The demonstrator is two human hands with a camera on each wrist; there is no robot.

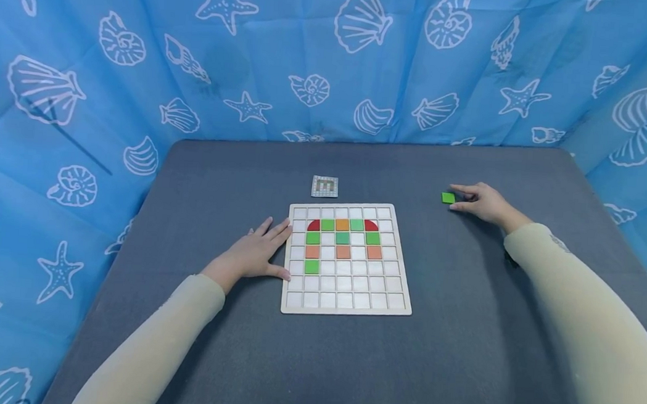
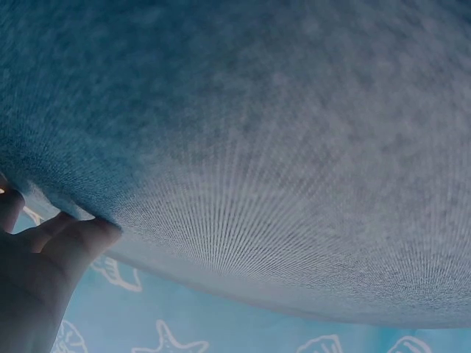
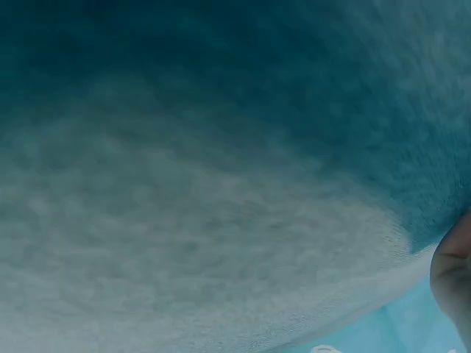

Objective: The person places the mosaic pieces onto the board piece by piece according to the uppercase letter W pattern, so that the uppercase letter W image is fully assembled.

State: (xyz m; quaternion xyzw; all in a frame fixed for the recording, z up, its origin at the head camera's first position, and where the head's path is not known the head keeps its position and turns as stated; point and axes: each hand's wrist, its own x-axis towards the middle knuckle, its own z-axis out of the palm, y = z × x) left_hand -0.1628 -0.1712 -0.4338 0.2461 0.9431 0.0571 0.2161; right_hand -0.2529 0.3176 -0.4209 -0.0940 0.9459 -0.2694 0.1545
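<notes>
A pale wooden grid board lies on the table, its cells partly filled with coloured tiles. Red quarter-round tiles sit at both ends of the top row, with green, orange and teal squares between and below. My left hand rests at the board's left edge, fingers and thumb spread and touching the frame. To the right of the board my right hand pinches a green square tile between thumb and finger at its right side. Both wrist views show mostly table surface and part of each hand; no tile shows there.
Behind the board lies a small card printed with a grid pattern. The dark grey table is bordered at the back and sides by a blue curtain with white shells and starfish.
</notes>
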